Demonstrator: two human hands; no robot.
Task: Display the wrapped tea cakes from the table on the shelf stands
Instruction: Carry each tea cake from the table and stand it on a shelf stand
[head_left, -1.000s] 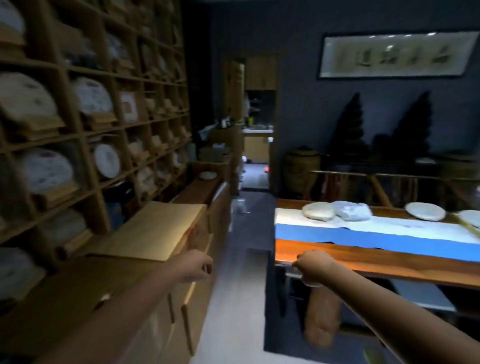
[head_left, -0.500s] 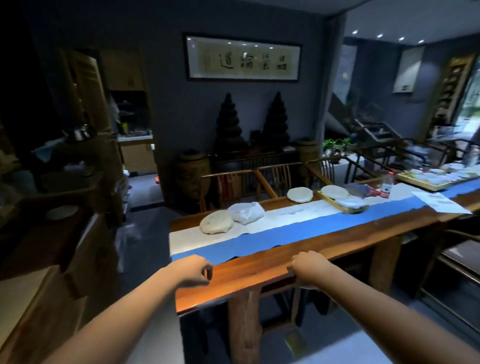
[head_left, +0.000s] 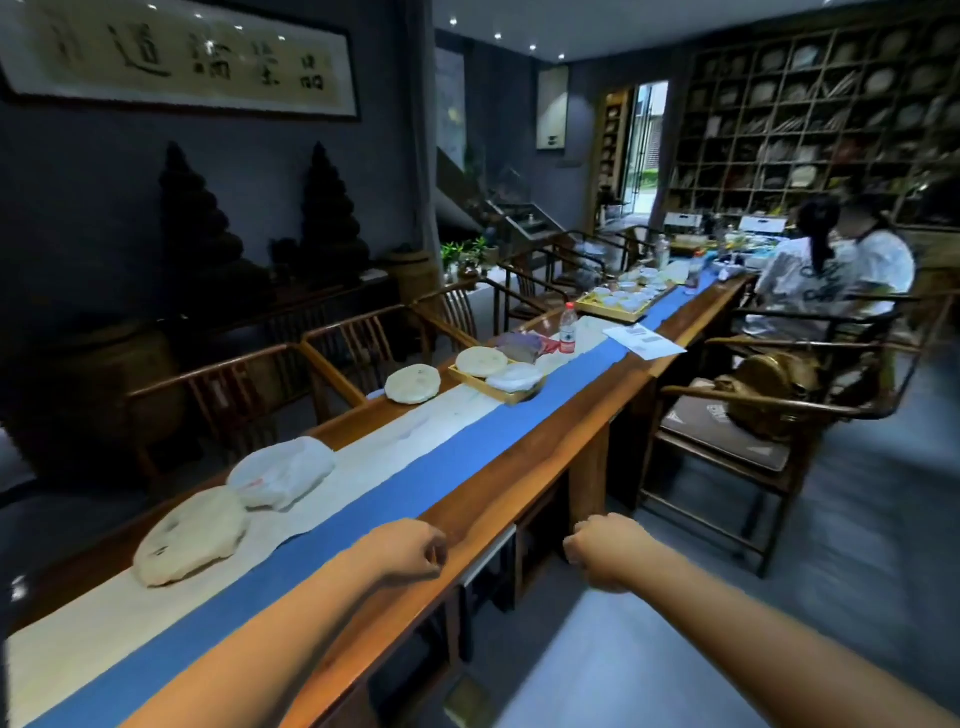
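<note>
Hovering over table (head_left: 524, 483) edge: left hand (head_left: 410, 553) and right hand (head_left: 602, 553), both grips clenched, empty. Nearest wrapped tea cake (head_left: 192, 535) flat on runner, beside left forearm. Likely stiff, dense disc, thin tearable paper; take by opposite rims.

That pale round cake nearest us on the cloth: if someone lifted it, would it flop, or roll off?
The nearest tea cake probably stays stiff: it holds a flat disc shape, though its wrapper looks soft and creased. Lying flat on the table runner, it seems unlikely to roll unless stood on edge. The loose paper might slip a little under the fingers.
</note>
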